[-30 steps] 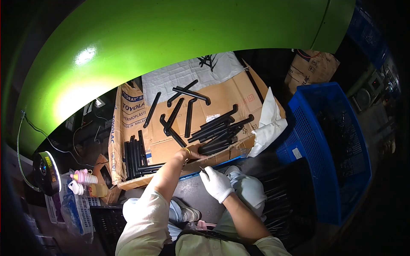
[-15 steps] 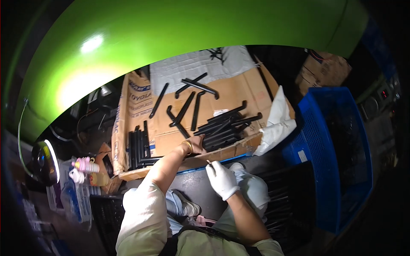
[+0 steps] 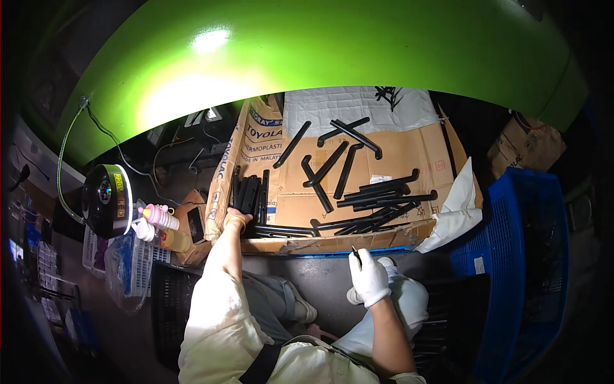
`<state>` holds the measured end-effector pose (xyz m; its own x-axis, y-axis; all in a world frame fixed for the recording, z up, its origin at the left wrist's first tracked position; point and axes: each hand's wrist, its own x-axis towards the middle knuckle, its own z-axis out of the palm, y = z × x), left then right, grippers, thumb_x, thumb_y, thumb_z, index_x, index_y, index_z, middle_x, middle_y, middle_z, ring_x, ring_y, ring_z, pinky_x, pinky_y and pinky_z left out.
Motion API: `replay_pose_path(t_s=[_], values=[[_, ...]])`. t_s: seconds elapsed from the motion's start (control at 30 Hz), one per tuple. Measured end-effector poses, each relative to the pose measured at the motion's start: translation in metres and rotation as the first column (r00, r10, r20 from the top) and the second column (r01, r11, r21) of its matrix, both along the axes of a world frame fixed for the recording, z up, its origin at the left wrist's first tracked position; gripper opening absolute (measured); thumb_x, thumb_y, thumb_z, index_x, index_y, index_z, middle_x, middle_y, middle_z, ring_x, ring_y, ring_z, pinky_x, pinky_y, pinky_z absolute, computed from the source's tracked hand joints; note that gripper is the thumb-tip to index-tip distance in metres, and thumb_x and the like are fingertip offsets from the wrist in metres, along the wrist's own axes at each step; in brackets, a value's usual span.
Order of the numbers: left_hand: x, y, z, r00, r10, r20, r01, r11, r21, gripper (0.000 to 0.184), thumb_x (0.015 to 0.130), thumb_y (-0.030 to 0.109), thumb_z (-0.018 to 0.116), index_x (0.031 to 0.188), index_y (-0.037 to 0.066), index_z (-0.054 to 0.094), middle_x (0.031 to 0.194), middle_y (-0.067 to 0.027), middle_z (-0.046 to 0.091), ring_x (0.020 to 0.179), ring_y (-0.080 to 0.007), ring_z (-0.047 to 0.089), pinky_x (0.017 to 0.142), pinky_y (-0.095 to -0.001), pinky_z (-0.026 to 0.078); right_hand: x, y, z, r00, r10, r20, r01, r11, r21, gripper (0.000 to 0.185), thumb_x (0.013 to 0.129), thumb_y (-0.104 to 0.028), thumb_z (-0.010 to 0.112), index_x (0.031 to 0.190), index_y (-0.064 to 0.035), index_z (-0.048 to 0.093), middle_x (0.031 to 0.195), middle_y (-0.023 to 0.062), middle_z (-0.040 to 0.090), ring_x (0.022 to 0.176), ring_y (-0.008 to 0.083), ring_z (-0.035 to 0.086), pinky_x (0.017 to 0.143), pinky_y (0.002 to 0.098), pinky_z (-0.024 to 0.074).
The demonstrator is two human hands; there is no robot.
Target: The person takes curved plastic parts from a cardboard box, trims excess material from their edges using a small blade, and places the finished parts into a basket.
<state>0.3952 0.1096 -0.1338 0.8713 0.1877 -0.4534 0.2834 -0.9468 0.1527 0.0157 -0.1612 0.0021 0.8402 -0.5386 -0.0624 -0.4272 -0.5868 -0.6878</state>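
Note:
My bare left hand (image 3: 236, 219), with a bracelet at the wrist, is closed round a bunch of black plastic bars (image 3: 248, 194) at the left end of the cardboard tray (image 3: 300, 245). Its fingertips are partly hidden by the bars. My right hand (image 3: 369, 279), in a white glove, is closed on a thin pointed tool (image 3: 355, 252) in front of the tray; only the tool's tip shows, so its kind is unclear. More black bars with hooked ends (image 3: 384, 203) lie piled at the tray's right front, and several are scattered (image 3: 327, 165) across the middle.
A green curved surface (image 3: 358, 45) arches behind the tray. White cloth (image 3: 451, 208) hangs at its right corner, beside a blue crate (image 3: 505, 256). On the left stand an LED lamp (image 3: 105, 200), pink-topped bottles (image 3: 160, 217) and a plastic basket (image 3: 134, 262).
My left hand has moved from the right-hand pile to the bars at the tray's left end. That pile looks smaller. My right hand still holds the tool. The view has shifted left.

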Motion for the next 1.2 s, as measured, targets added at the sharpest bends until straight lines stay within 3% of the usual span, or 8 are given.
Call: replay_pose_path(t_s=[0.13,0.17,0.33,0.63,0.77,0.87,1.0,1.2], values=[[-0.036,-0.056,0.031,0.997,-0.010,0.078,-0.010,0.967,0.254,0.108,0.058,0.057,0.084,0.140,0.007,0.034,0.143,-0.0103,0.039,0.132,-0.0330,0.040,0.103,-0.0495,0.039,0.002,0.002,-0.002,1.000,0.020,-0.010,-0.020,1.000,-0.003,0.021,0.094,-0.031,0.052,0.093,-0.0097,0.055,0.084,0.0166,0.067,0.074,0.0398,0.064,0.062,0.0504,0.0493],[-0.051,-0.077,0.022,0.796,-0.360,0.487,0.174,0.906,0.385,0.105,0.059,0.052,0.084,0.140,0.007,0.033,0.145,-0.0119,0.036,0.135,-0.0317,0.033,0.108,-0.0507,0.030,0.001,0.002,-0.006,1.000,0.018,-0.004,-0.018,1.000,-0.005,0.021,0.094,-0.031,0.052,0.094,-0.0098,0.055,0.084,0.0167,0.067,0.073,0.0399,0.064,0.062,0.0506,0.0494],[-0.057,-0.174,0.016,0.706,-0.520,0.481,0.572,0.819,0.044,0.076,0.080,0.045,0.070,0.138,0.007,0.040,0.144,-0.0169,0.037,0.131,-0.0356,0.037,0.105,-0.0444,0.036,0.002,0.004,0.006,0.999,-0.012,-0.032,0.011,1.000,-0.009,0.019,0.092,-0.028,0.057,0.088,-0.0092,0.058,0.075,0.0186,0.065,0.068,0.0413,0.063,0.059,0.0511,0.0485],[-0.030,-0.276,-0.049,0.928,-0.246,0.279,0.333,0.885,-0.326,0.088,0.076,0.026,0.072,0.146,0.007,0.022,0.134,-0.0241,0.043,0.122,-0.0416,0.048,0.102,-0.0435,0.042,0.000,0.007,0.006,0.999,-0.001,0.043,-0.003,0.995,0.098,0.017,0.090,-0.026,0.059,0.092,-0.0088,0.058,0.083,0.0145,0.066,0.073,0.0377,0.063,0.061,0.0457,0.0493],[-0.031,-0.314,-0.075,0.842,-0.393,0.370,0.523,0.762,-0.382,0.069,0.077,0.009,0.069,0.138,0.000,0.038,0.127,-0.0221,0.053,0.115,-0.0359,0.057,0.097,-0.0400,0.047,-0.005,0.007,0.019,0.997,0.025,0.073,-0.044,0.964,0.263,0.019,0.091,-0.027,0.058,0.096,-0.0085,0.057,0.086,0.0142,0.066,0.077,0.0370,0.063,0.065,0.0437,0.0492],[-0.052,-0.339,-0.069,0.949,-0.183,0.258,0.310,0.377,-0.873,0.061,0.082,0.010,0.070,0.136,0.003,0.043,0.125,-0.0179,0.058,0.109,-0.0295,0.061,0.094,-0.0340,0.048,-0.014,0.008,0.024,0.996,0.008,0.089,-0.042,0.923,0.383,0.023,0.094,-0.031,0.054,0.101,-0.0094,0.057,0.089,0.0133,0.066,0.078,0.0374,0.063,0.067,0.0456,0.0492],[-0.056,-0.348,-0.063,0.911,-0.335,0.241,0.346,0.303,-0.888,0.055,0.083,0.009,0.071,0.133,0.005,0.049,0.123,-0.0139,0.060,0.105,-0.0275,0.063,0.091,-0.0327,0.049,-0.021,0.011,0.019,0.990,-0.013,0.141,-0.026,0.962,0.272,0.016,0.091,-0.025,0.059,0.095,-0.0102,0.060,0.078,0.0128,0.066,0.069,0.0352,0.064,0.058,0.0413,0.0505],[-0.071,-0.326,-0.026,0.721,-0.488,0.491,0.636,0.747,-0.192,0.064,0.076,0.030,0.075,0.132,0.009,0.051,0.128,-0.0168,0.053,0.117,-0.0342,0.050,0.101,-0.0429,0.040,-0.026,0.013,0.015,0.987,-0.025,0.156,-0.018,0.964,0.267,0.015,0.092,-0.024,0.059,0.096,-0.0097,0.061,0.081,0.0136,0.067,0.071,0.0354,0.064,0.059,0.0413,0.0507]])
